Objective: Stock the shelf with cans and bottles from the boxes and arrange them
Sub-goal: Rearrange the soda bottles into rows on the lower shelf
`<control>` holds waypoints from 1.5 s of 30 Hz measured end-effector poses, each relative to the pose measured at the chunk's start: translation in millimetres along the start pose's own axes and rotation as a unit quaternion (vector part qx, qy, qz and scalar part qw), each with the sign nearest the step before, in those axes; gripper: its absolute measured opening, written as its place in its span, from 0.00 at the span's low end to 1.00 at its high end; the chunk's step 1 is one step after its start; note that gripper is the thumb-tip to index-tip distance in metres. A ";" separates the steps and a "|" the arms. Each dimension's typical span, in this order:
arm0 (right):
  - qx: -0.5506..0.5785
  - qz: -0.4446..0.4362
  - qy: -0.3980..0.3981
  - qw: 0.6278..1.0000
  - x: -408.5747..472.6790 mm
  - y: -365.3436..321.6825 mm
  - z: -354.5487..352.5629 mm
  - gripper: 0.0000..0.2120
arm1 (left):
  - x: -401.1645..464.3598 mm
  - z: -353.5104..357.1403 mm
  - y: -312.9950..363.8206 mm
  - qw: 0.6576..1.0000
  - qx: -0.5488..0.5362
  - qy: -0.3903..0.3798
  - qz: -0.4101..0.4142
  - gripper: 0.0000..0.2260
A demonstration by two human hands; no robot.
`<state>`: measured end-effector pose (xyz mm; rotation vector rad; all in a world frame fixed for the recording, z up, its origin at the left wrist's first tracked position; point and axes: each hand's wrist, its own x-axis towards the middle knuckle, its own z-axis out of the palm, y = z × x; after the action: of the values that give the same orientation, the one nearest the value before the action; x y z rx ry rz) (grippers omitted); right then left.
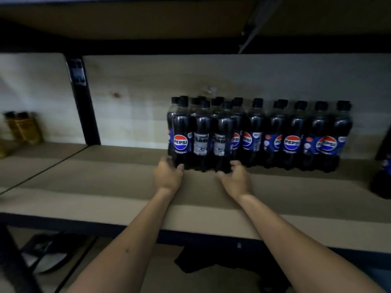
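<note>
Several dark Pepsi bottles point(254, 134) with black caps stand in rows at the back of a brown shelf board point(105, 187), against a pale wall. A front group of three bottles point(201, 138) stands at the left end. My left hand point(168, 176) touches the base of the leftmost front bottle, fingers loosely bent along its foot. My right hand point(236, 179) touches the base of the third front bottle from the right side, thumb toward the middle. Neither hand wraps round a bottle.
A black upright post point(81, 102) divides the shelf from a left bay holding yellow-gold bottles point(23, 127). One more Pepsi bottle point(383, 176) shows at the right edge. An upper shelf point(148, 22) hangs overhead. Dark items lie on the lower level.
</note>
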<state>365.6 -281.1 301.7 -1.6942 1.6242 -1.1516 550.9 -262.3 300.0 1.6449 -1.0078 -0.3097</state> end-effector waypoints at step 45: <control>0.105 0.013 0.088 0.991 -40.1 116.1 -201.7 0.22 | -172.3 139.3 121.5 0.954 -0.051 -0.282 0.091 0.31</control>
<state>137.0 -221.7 297.2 -1.4697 1.5600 -1.4382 300.7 -228.3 310.4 1.3809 -1.5316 -0.7206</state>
